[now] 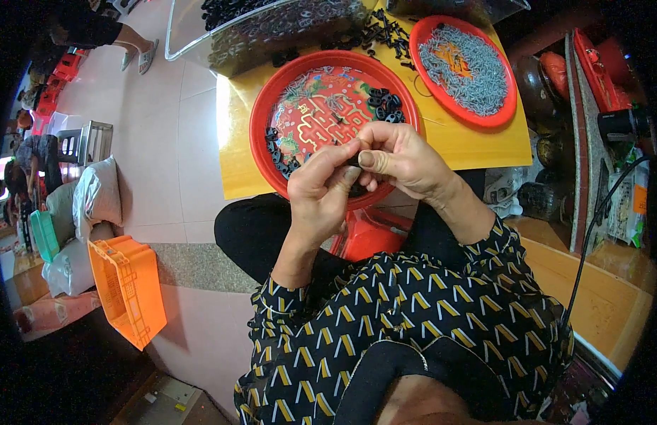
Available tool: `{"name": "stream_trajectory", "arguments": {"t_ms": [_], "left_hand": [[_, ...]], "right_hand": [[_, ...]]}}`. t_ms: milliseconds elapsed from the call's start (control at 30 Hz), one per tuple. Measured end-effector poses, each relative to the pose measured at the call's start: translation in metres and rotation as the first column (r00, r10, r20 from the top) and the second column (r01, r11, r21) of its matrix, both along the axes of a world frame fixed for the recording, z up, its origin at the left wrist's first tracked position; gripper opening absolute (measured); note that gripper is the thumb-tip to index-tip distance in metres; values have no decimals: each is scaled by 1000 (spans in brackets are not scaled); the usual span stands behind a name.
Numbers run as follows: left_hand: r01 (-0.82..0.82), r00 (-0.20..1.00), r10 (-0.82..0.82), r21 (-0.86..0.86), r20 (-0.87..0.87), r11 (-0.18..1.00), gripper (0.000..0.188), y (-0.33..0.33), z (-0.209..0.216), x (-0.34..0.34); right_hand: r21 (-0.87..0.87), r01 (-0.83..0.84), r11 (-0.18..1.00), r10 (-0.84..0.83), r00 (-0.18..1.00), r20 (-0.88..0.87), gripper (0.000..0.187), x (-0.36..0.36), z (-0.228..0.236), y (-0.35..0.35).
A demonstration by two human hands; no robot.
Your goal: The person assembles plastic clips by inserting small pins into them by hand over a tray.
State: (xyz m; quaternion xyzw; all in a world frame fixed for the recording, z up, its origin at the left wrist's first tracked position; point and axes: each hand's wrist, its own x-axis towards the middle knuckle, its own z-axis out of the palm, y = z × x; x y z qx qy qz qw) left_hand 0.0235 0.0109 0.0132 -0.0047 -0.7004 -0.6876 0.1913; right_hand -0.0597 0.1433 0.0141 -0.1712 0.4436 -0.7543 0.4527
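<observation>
My left hand (320,185) and my right hand (406,161) meet over the near edge of a round red tray (261,95). Both are closed, thumbs and fingertips pinched together around a small black plastic part (354,162), mostly hidden by the fingers. Inside the tray, black oval parts with holes (386,105) lie in a heap at the right, and more black parts (277,157) sit along the left rim. Thin silvery screws (297,89) are scattered at its far left. A second red tray (416,53) to the right holds many silvery screws (477,85).
A clear bin (189,44) of black parts stands at the far side of the yellow tabletop (459,150), with loose black pieces (385,32) beside it. A red stool (367,241) is below the tray. An orange crate (140,290) stands left; another person's legs (133,44) show upper left.
</observation>
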Motion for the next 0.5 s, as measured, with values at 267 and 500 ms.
{"name": "stream_trajectory", "arguments": {"t_ms": [267,500], "left_hand": [[2,997,-28,333,72,943,27,0,-9,2],[-18,995,-22,379,101,925,28,-3,-11,6]], "right_hand": [[1,23,1000,-23,989,143,15,0,8,4],[34,41,999,-44,996,73,16,3,10,3]]}}
